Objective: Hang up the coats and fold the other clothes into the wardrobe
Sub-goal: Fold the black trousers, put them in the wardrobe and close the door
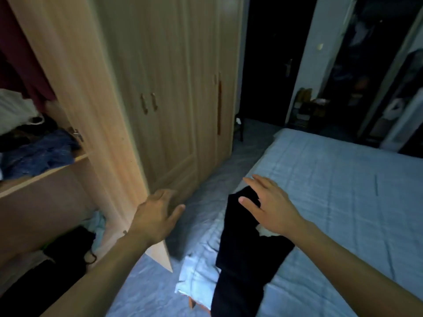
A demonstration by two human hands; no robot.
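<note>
A dark, roughly folded garment (pixel 245 252) lies along the near left edge of the bed, with a bit of white cloth (pixel 265 232) showing at its right side. My right hand (pixel 267 207) hovers over its top end, fingers spread, thumb touching or just above the fabric. My left hand (pixel 158 216) is open in the air by the edge of the open wardrobe door (pixel 91 124), holding nothing. The open wardrobe (pixel 41 177) on the left shows a shelf with blue clothes (pixel 39 154), dark and white items, and a maroon garment (pixel 20 53) hanging above.
The bed (pixel 338 191) with a light blue sheet fills the right. Closed wardrobe doors (pixel 174 88) stand ahead. Dark clothes (pixel 61 255) and a pale blue item (pixel 98 227) lie in the wardrobe's lower part. A narrow strip of floor (pixel 206 179) runs between bed and wardrobe.
</note>
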